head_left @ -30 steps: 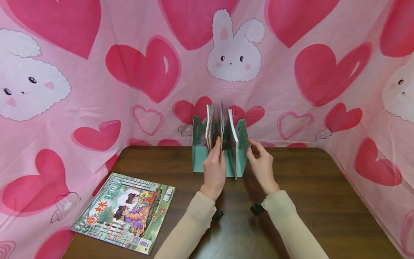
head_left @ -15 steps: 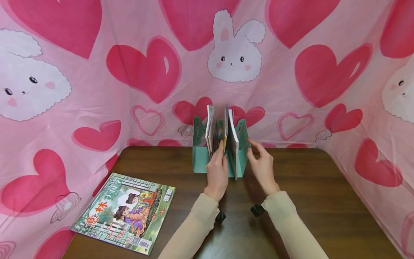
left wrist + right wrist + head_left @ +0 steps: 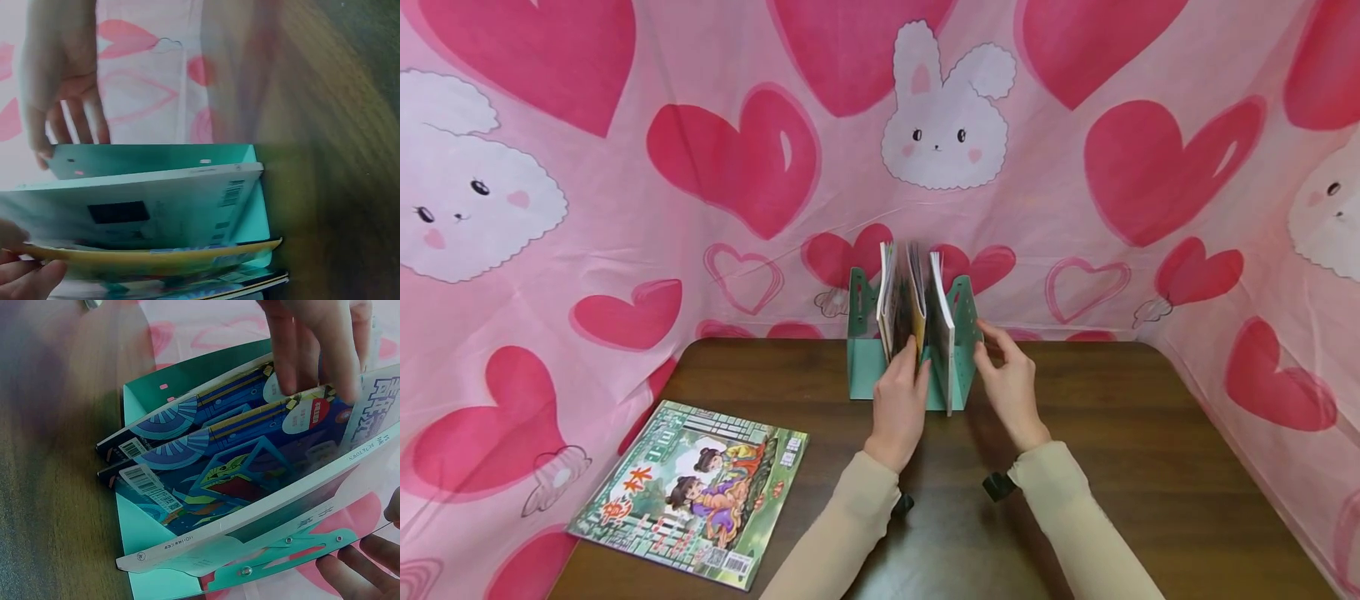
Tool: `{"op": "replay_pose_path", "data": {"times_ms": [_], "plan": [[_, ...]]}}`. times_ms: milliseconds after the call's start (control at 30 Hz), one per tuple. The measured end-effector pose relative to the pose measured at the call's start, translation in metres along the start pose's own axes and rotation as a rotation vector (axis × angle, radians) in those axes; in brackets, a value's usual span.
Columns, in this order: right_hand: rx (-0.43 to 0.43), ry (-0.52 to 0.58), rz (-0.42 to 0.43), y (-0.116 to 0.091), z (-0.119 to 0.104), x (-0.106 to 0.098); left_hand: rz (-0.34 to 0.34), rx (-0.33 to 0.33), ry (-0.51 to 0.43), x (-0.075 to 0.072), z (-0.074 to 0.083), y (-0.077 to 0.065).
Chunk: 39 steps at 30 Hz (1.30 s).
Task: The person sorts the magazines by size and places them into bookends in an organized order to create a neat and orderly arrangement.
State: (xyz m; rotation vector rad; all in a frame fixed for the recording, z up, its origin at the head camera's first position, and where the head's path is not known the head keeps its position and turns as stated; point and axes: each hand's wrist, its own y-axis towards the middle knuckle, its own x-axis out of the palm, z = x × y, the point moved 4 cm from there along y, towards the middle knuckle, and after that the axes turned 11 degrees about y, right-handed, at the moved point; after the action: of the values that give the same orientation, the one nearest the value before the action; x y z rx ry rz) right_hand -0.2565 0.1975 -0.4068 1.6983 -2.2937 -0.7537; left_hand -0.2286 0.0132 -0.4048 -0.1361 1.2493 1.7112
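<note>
A green desktop book stand (image 3: 865,375) holds several upright magazines. My left hand (image 3: 898,408) pinches the front edge of the middle magazine (image 3: 917,292), which has a blue illustrated cover (image 3: 244,462) in the right wrist view. Left of it stands another magazine (image 3: 885,292), leaning slightly. To the right is a thicker white-covered magazine (image 3: 942,325), apart from the held one. My right hand (image 3: 1009,387) grips the edge of the stand's right side panel (image 3: 964,317), thumb on the inner side and fingers outside. The held magazine's far part is blurred.
Flat on the table's left side lies a colorful magazine (image 3: 692,492) with two cartoon figures. The brown wooden table (image 3: 1112,467) ends at a pink cloth backdrop (image 3: 1037,208) with hearts and rabbits, just behind the stand.
My left hand has tilted the middle magazine right toward the white one, then back left, and sits slightly nearer to me. My right hand has stayed on the side panel.
</note>
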Motion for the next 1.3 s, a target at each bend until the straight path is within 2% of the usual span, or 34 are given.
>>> {"op": "replay_pose_path", "data": {"times_ms": [167,300,500,667,800,867,1067,1233,1300], "plan": [[0.006,0.014,-0.002,-0.001,0.001,0.001,-0.006,0.003,0.031,-0.012,-0.004,0.0],[0.006,0.019,0.0,-0.001,0.0,0.001,0.0,-0.004,0.019,-0.017,-0.01,0.001],[0.011,0.014,-0.005,-0.001,0.0,0.002,0.074,-0.013,-0.003,-0.02,-0.022,-0.004],[0.014,0.012,-0.004,0.0,0.001,0.001,0.124,-0.099,-0.046,-0.02,-0.037,-0.007],[0.016,0.013,-0.006,0.0,0.002,0.001,0.087,-0.165,-0.078,-0.02,-0.046,-0.001],[0.019,0.015,-0.007,-0.001,0.002,0.0,0.053,-0.148,-0.055,-0.018,-0.047,0.003],[0.023,0.027,-0.013,-0.001,0.002,0.001,0.0,-0.023,0.049,-0.016,-0.041,0.012],[0.02,0.019,-0.012,0.0,0.001,0.001,-0.039,-0.022,0.065,-0.013,-0.037,0.015],[0.019,0.017,-0.014,0.0,0.001,0.0,-0.03,-0.028,0.055,-0.011,-0.035,0.015]]}}
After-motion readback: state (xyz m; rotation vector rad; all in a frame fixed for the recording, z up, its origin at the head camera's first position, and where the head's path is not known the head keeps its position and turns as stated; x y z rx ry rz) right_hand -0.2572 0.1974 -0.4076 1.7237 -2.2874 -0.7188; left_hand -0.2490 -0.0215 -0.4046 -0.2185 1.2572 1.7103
